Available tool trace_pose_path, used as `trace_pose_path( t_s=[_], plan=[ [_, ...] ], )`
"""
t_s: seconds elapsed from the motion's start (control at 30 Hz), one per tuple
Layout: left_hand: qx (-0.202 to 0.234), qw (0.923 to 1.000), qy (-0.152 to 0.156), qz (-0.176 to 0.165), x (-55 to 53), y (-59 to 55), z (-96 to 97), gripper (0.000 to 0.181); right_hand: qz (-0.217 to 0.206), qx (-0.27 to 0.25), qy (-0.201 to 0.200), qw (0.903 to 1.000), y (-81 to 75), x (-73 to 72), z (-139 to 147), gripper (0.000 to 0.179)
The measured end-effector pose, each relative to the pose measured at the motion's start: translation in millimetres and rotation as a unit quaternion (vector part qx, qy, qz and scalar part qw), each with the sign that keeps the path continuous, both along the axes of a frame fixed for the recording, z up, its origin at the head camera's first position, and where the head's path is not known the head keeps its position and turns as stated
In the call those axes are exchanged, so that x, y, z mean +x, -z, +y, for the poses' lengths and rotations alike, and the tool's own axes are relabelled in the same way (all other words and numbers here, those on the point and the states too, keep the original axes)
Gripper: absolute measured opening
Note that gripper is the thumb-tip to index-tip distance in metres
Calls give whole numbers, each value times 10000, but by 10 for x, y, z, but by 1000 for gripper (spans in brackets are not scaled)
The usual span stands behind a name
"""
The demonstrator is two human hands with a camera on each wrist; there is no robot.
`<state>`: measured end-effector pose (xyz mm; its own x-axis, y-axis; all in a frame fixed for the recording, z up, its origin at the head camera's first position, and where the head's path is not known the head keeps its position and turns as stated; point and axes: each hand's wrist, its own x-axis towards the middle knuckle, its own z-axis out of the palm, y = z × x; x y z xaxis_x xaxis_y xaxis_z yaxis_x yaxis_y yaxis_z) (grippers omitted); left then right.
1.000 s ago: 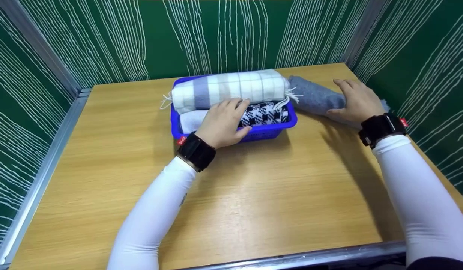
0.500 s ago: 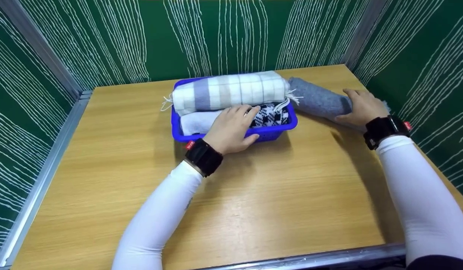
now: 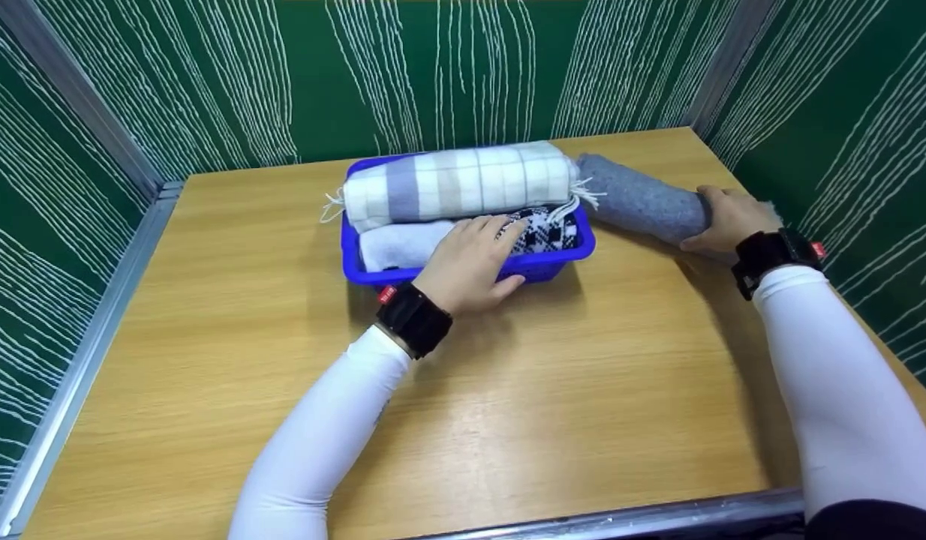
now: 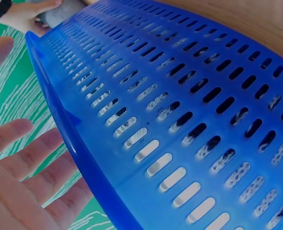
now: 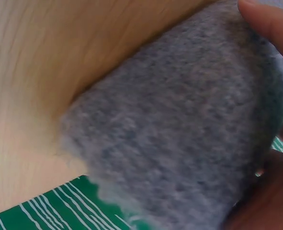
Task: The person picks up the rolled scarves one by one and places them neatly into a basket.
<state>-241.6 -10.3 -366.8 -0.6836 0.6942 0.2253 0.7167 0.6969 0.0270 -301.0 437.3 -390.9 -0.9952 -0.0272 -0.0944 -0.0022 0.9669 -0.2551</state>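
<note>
A blue plastic basket (image 3: 352, 259) holds rolled scarves. On top lies a white plaid fringed scarf (image 3: 463, 180); in front of it are a pale roll (image 3: 403, 244) and a black-and-white checked scarf (image 3: 545, 229). My left hand (image 3: 470, 262) is over the basket's front rim, fingers extended; in the left wrist view those fingers (image 4: 45, 177) lie loosely beside the rim, gripping nothing. At the right, my right hand (image 3: 737, 217) grips a grey rolled scarf (image 3: 643, 196) near its outer end. The right wrist view has the thumb (image 5: 270, 26) on one side, fingers on the other.
Everything rests on a wooden table (image 3: 508, 405). Green walls (image 3: 320, 82) with white streaks enclose its back and sides. A metal edge (image 3: 583, 521) runs along the front.
My right hand has lowered onto the grey scarf and closed round it. My left hand has slid slightly right and toward me over the basket's front. The basket has stayed put.
</note>
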Motion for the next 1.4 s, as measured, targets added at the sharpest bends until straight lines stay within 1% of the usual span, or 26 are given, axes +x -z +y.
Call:
trace_pose_path(
  t_s=[0.13,0.23,0.47,0.6,0.67,0.77,0.9,1.03,1.2,1.4],
  plan=[
    [17,10000,75,59,15,6,37,80,-202,-134,142,9996,60,1,50,108],
    [37,9999,127,31,18,12,76,79,-292,-170,253,9991,103,17,78,109],
    [-37,9999,101,-73,11,24,165,79,-175,-100,379,9991,153,67,96,103],
    [-119,9998,139,-30,19,25,237,81,-159,-29,462,9988,173,66,114,100],
    [-156,9998,150,22,21,27,275,83,-151,-44,460,9988,189,52,135,98],
    [-189,9995,204,174,12,39,330,85,-61,-42,344,9994,212,38,169,94],
    [-171,9989,333,294,-7,61,401,84,-55,-82,219,9997,203,57,171,89],
    [-152,9985,421,323,-5,78,464,84,-178,-219,246,9993,198,78,159,87],
    [-136,9976,534,427,8,84,549,84,-146,-218,173,9995,239,86,178,86],
    [-134,9964,696,456,12,77,652,83,-144,-203,38,9997,226,129,179,82]
  ],
)
